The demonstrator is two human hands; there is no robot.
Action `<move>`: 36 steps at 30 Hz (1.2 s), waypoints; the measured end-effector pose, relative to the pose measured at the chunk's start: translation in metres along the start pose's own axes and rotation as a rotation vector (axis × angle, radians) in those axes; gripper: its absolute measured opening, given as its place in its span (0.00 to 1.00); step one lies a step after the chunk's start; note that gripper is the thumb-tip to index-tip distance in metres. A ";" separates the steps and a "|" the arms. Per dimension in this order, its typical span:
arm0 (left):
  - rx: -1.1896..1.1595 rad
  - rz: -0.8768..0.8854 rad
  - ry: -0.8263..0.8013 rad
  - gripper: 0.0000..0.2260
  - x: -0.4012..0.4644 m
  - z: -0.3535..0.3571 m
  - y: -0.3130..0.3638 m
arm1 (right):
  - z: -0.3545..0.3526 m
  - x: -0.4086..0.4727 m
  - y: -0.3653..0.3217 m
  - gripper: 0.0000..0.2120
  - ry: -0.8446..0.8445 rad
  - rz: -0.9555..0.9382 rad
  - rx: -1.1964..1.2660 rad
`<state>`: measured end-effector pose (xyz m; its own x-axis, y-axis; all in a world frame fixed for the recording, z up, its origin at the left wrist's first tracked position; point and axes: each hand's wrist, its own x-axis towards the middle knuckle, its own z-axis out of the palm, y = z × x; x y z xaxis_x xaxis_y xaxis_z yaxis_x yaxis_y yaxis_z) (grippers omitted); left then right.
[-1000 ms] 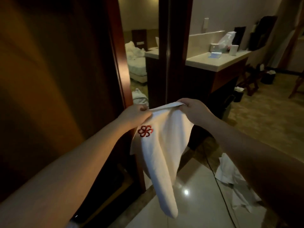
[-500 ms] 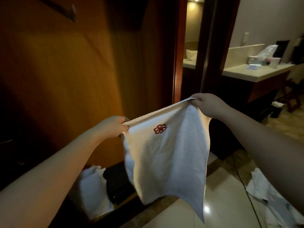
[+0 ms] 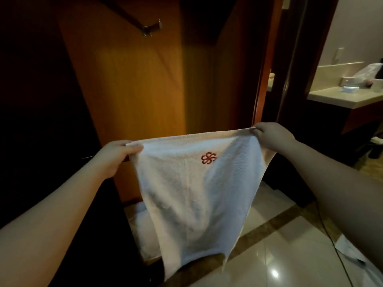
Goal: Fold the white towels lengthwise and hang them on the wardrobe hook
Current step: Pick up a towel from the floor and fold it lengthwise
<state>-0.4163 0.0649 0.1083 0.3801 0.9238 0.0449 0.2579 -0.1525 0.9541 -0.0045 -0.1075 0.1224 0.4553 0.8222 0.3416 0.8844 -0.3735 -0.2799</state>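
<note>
White towel (image 3: 192, 195), red flower emblem (image 3: 208, 158)

Dim, warm-toned frame overall. Brightest patch: amber glow on the wooden panel (image 3: 132, 83), centre-upper frame. Left third nearly black, detail lost. Glossy floor tiles (image 3: 275, 255), lower right, carry a small white specular spot. White towel (image 3: 192, 195) reads bluish-grey with soft shadowed folds. Mild softness throughout; wide-angle bending of verticals at right edge.

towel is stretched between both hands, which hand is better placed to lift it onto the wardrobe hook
Probably the left hand. It pinches the towel corner almost directly below the hook on the wardrobe panel, while the right hand holds the far corner over by the door frame.
</note>
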 end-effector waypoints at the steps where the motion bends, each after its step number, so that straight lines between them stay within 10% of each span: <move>1: -0.136 -0.010 0.008 0.05 -0.003 -0.006 0.000 | -0.001 0.001 -0.006 0.15 -0.004 0.010 0.003; 10: -0.506 -0.087 0.065 0.10 -0.019 -0.020 0.004 | 0.008 -0.008 -0.057 0.14 -0.176 0.069 0.013; 19: -0.541 -0.045 0.065 0.13 -0.055 0.024 0.030 | -0.006 -0.041 -0.144 0.21 -0.500 0.064 1.002; 26: -0.590 0.046 -0.088 0.13 -0.075 0.048 0.044 | -0.017 -0.060 -0.185 0.13 -0.636 -0.209 1.127; 36: -0.640 0.151 -0.252 0.16 -0.078 0.058 0.054 | -0.010 -0.068 -0.197 0.06 -0.183 -0.318 0.885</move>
<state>-0.3807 -0.0355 0.1388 0.5845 0.7878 0.1941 -0.3577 0.0355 0.9332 -0.2089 -0.0937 0.1638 0.1179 0.9113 0.3945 0.5316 0.2776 -0.8002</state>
